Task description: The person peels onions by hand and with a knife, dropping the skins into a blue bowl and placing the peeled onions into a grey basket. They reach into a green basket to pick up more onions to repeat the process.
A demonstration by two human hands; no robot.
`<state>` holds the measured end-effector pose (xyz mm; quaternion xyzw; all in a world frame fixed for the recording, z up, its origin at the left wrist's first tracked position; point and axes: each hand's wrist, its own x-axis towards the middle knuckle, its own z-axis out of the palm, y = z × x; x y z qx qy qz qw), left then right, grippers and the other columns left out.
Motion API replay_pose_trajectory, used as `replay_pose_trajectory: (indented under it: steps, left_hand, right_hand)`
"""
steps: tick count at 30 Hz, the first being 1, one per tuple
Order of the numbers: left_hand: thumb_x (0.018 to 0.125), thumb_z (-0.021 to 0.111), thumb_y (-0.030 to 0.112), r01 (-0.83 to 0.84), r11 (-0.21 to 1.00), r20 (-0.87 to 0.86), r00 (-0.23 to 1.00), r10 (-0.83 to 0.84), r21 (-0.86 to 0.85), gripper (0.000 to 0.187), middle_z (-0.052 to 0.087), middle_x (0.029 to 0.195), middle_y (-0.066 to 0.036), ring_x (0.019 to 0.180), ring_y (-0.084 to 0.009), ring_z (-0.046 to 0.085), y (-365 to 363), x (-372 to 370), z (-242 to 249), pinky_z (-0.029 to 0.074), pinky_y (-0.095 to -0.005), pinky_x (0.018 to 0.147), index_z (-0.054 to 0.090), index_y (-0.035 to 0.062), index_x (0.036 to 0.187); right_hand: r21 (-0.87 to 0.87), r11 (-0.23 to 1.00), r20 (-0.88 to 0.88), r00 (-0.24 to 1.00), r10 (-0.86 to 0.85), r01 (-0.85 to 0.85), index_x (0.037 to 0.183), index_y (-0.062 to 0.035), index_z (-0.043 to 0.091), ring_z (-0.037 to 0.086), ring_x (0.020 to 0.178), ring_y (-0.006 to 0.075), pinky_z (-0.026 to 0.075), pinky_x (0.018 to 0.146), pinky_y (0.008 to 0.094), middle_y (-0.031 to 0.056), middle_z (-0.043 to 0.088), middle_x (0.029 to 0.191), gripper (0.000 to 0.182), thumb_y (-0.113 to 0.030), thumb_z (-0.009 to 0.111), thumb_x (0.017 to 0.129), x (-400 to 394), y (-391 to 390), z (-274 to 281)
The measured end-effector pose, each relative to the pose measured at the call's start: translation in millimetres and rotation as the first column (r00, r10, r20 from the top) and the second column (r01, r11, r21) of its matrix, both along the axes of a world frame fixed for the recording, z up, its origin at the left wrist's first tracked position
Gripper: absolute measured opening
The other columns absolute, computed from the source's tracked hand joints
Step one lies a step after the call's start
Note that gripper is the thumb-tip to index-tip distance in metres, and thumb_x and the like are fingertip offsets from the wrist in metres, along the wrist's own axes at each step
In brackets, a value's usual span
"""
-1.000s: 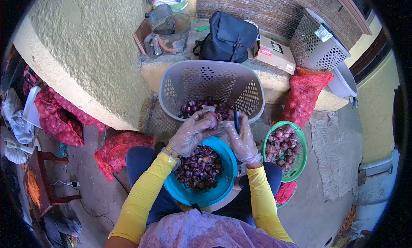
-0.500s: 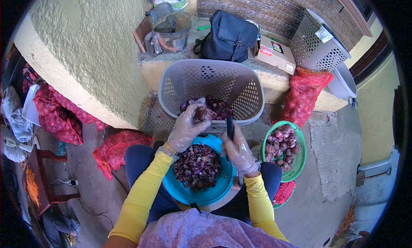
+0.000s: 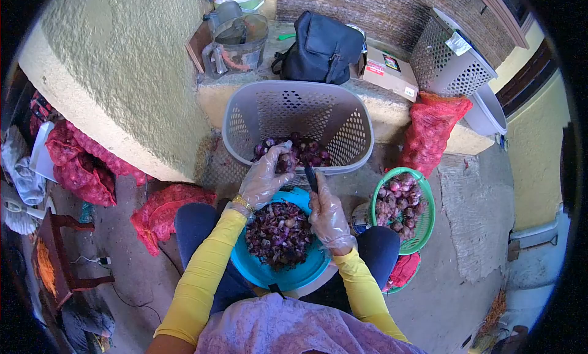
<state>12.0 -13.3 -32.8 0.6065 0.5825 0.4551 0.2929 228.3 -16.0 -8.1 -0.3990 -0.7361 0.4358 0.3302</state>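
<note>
My left hand point(image 3: 263, 179), in a clear plastic glove, is closed around a red onion point(image 3: 285, 163) near the front rim of the grey perforated basket point(image 3: 298, 92). My right hand point(image 3: 331, 219), also gloved, grips the dark handle of a knife point(image 3: 310, 175), which points up towards the onion. Beneath both hands sits a blue basin point(image 3: 315, 265) with a heap of onion skins and pieces point(image 3: 280, 234). Several purple onions point(image 3: 312, 152) lie at the bottom of the grey basket.
A green basket point(image 3: 430, 222) of onions stands at the right, with a red mesh sack point(image 3: 432, 130) behind it. More red sacks point(image 3: 162, 216) lie at the left. A black backpack point(image 3: 327, 48) and a cardboard box point(image 3: 389, 74) rest on the ledge.
My right hand has moved slightly down and left, and the knife now tilts towards the onion. My left hand still holds the onion. The whole view has shifted a little.
</note>
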Motion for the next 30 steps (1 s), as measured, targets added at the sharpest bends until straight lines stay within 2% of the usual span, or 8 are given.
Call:
replay_pose_trajectory:
  steps: [2, 3, 5, 8, 17, 21, 27, 30]
  left_hand:
    - [0.089, 0.076, 0.013, 0.002, 0.999, -0.045, 0.999, -0.004, -0.046, 0.058, 0.056, 0.148, -0.017, 0.14, -0.0332, 0.052, -1, 0, 3, 0.038, -0.0402, 0.118, 0.048, 0.0069, 0.139]
    - [0.089, 0.076, 0.013, 0.004, 0.999, -0.045, 0.999, -0.006, -0.048, 0.058, 0.056, 0.148, -0.017, 0.14, -0.0332, 0.052, -2, 1, 6, 0.038, -0.0402, 0.118, 0.048, 0.0069, 0.139]
    - [0.088, 0.076, 0.012, -0.006, 0.984, -0.058, 0.998, -0.004, -0.176, 0.058, 0.058, 0.146, -0.018, 0.139, -0.0351, 0.054, -4, 2, 13, 0.039, -0.0413, 0.118, 0.048, 0.0072, 0.139]
    - [0.087, 0.077, 0.013, 0.002, 0.998, -0.115, 0.993, -0.009, -0.064, 0.062, 0.059, 0.145, -0.018, 0.138, -0.0362, 0.054, -1, 2, 2, 0.04, -0.0421, 0.117, 0.048, 0.0076, 0.141]
    - [0.088, 0.076, 0.009, 0.042, 0.998, -0.162, 0.986, -0.035, 0.041, 0.065, 0.054, 0.152, -0.016, 0.145, -0.0335, 0.048, 0, 1, -5, 0.036, -0.0413, 0.122, 0.048, 0.0056, 0.146]
    - [0.086, 0.077, 0.001, 0.056, 0.995, -0.183, 0.982, -0.041, 0.082, 0.068, 0.054, 0.152, -0.016, 0.143, -0.0338, 0.05, 2, 0, -11, 0.038, -0.0412, 0.122, 0.048, 0.0065, 0.148]
    - [0.089, 0.076, 0.01, 0.072, 0.997, -0.173, 0.983, -0.067, 0.025, 0.067, 0.054, 0.152, -0.016, 0.144, -0.0332, 0.048, 1, 0, -9, 0.037, -0.0415, 0.121, 0.047, 0.0047, 0.149]
    - [0.087, 0.075, 0.0, 0.078, 0.996, -0.163, 0.984, -0.07, 0.039, 0.067, 0.053, 0.153, -0.016, 0.144, -0.0331, 0.049, 0, 1, -7, 0.038, -0.0416, 0.122, 0.048, 0.0078, 0.148]
  right_hand:
    - [0.032, 0.999, 0.133, 0.991, -0.031, 0.027, 0.158, -0.0033, 0.038, 0.065, 0.074, 0.0442, 0.053, 0.072, 0.0396, 0.03, 0.065, 0.088, 0.059, 0.002, 0.052, 0.101, 0, 1, -1]
    - [0.03, 0.999, 0.133, 0.991, -0.033, 0.029, 0.158, -0.0033, 0.038, 0.065, 0.074, 0.0442, 0.053, 0.072, 0.0396, 0.03, 0.065, 0.088, 0.059, 0.002, 0.052, 0.101, -1, 1, -4]
    - [0.118, 0.993, 0.145, 0.989, -0.022, 0.005, 0.157, 0.0, 0.037, 0.063, 0.082, 0.0548, 0.053, 0.075, 0.0498, 0.0376, 0.062, 0.093, 0.057, 0.0, 0.053, 0.102, -1, 4, -15]
    - [0.292, 0.956, 0.133, 0.991, -0.031, -0.009, 0.156, 0.0035, 0.036, 0.065, 0.081, 0.0521, 0.051, 0.073, 0.0536, 0.0367, 0.063, 0.089, 0.057, -0.001, 0.053, 0.102, -3, 5, -28]
    - [0.248, 0.969, 0.244, 0.969, -0.043, -0.02, 0.155, 0.005, 0.035, 0.064, 0.071, 0.0498, 0.049, 0.064, 0.0529, 0.0343, 0.06, 0.078, 0.058, -0.001, 0.054, 0.101, -7, 5, -33]
    - [0.246, 0.969, 0.246, 0.968, -0.041, -0.021, 0.156, 0.0047, 0.034, 0.064, 0.071, 0.0495, 0.049, 0.064, 0.053, 0.0341, 0.061, 0.078, 0.059, 0.0, 0.054, 0.101, -6, 3, -29]
    - [0.197, 0.979, 0.225, 0.974, 0.002, -0.048, 0.161, 0.0009, 0.029, 0.064, 0.071, 0.0491, 0.049, 0.065, 0.0529, 0.0332, 0.061, 0.078, 0.066, 0.002, 0.053, 0.1, -6, 2, -24]
    - [0.261, 0.962, 0.233, 0.972, 0.014, -0.076, 0.162, -0.001, 0.028, 0.064, 0.073, 0.0491, 0.05, 0.068, 0.0527, 0.0334, 0.06, 0.079, 0.069, 0.004, 0.053, 0.098, -8, 2, -22]
